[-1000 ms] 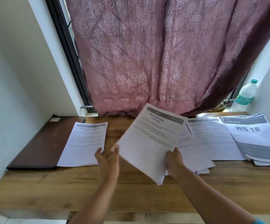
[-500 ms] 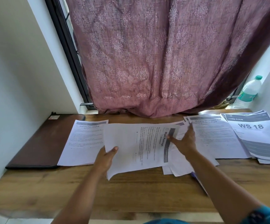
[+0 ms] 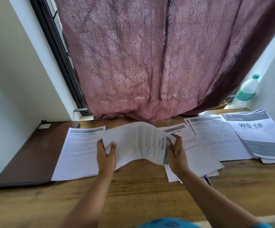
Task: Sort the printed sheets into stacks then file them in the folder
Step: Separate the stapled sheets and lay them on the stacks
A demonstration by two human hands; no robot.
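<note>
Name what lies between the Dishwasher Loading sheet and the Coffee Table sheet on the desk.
In the head view, the bowed sheet held by both hands, left hand and right hand, sits between them.

Bare forearms, no watch or rings visible; blue patterned garment (image 3: 166,223) at bottom edge.

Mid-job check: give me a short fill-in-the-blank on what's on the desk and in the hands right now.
1. Both the left hand and the right hand hold one bent ____.
2. The far-right stack is headed WS ____.
3. The sheet left of the hands is titled ____ Loading.
4. The dark folder lies at the desk's ____ end.

Missing words: sheet; 18; Dishwasher; left
</note>
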